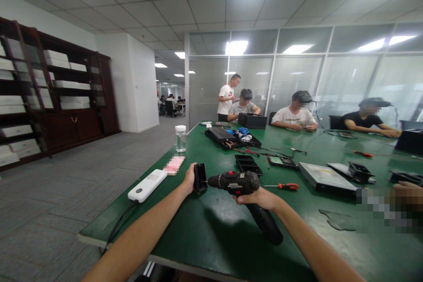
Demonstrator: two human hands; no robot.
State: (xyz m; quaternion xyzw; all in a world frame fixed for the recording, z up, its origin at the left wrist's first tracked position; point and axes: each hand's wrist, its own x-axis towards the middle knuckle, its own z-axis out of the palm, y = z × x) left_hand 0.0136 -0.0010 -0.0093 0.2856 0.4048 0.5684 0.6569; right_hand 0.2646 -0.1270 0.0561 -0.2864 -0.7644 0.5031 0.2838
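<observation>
My left hand (189, 178) grips a small black plastic box-shaped part (200, 178) by its left side, its hollow face turned to the right. A black cordless drill (234, 181) with red marks is in my right hand (253, 198), fingers wrapped round the top of its handle. The drill points left, and its tip is at the right side of the black part; I cannot tell whether it touches a screw. Behind the drill lies a black compartmented tray (248, 165). To its right is a screwdriver (288, 186) with an orange and black handle.
On the green table (185, 233) are a white power bank (147, 186) with a cable, a clear jar (180, 140), a silver disc drive (325, 179) and a green circuit board (279, 161). Electronics and wires (236, 135) lie farther back. Several people sit or stand across the table.
</observation>
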